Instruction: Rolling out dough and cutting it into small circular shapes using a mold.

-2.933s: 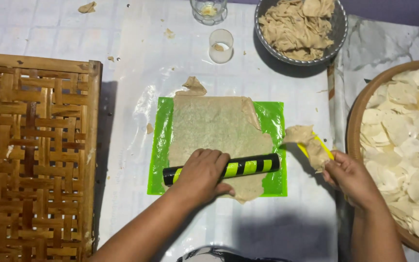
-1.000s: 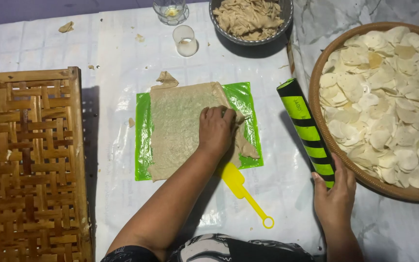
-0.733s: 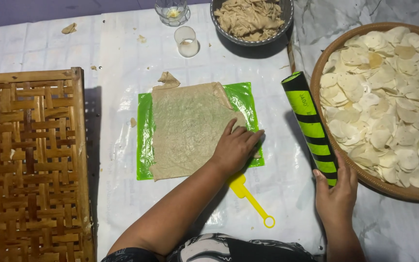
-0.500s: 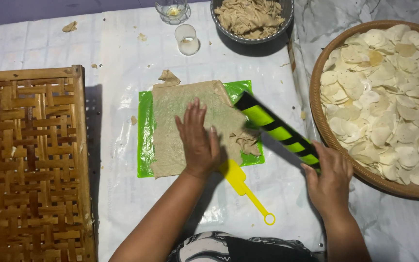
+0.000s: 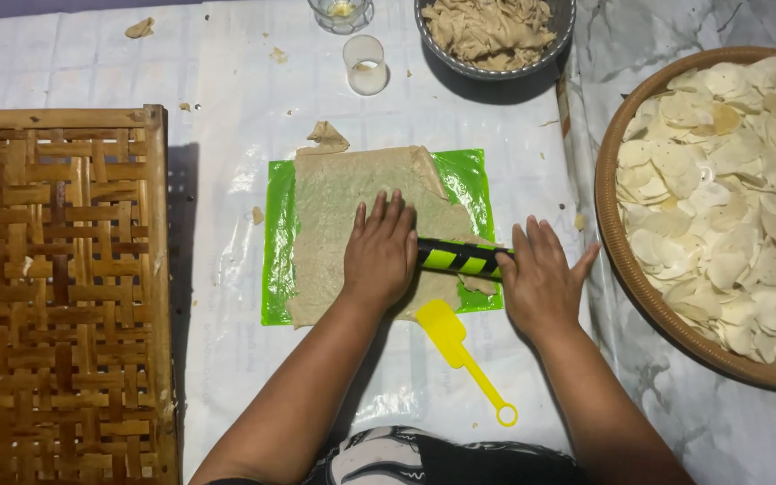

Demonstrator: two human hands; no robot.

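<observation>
A thin tan sheet of dough (image 5: 334, 216) lies on a bright green mat (image 5: 473, 180) in the middle of the white table. Across its near right part rests a black rolling pin with yellow-green stripes (image 5: 460, 259), lying level. My left hand (image 5: 381, 251) presses flat on the pin's left end, fingers spread over the dough. On the pin's right end rests my right hand (image 5: 541, 278), palm down. A yellow plastic scraper (image 5: 460, 352) lies just below the mat, between my forearms.
A woven bamboo tray (image 5: 56, 287) fills the left side. At the right stands a wide wooden basket (image 5: 617, 260) of pale round dough discs. A grey bowl of dough scraps (image 5: 496, 27), a small cup (image 5: 365, 67) and a glass (image 5: 341, 11) stand at the back.
My right hand brought the pin from beside the basket onto the dough and laid it level. My left hand moved from flat on the dough onto the pin's left end.
</observation>
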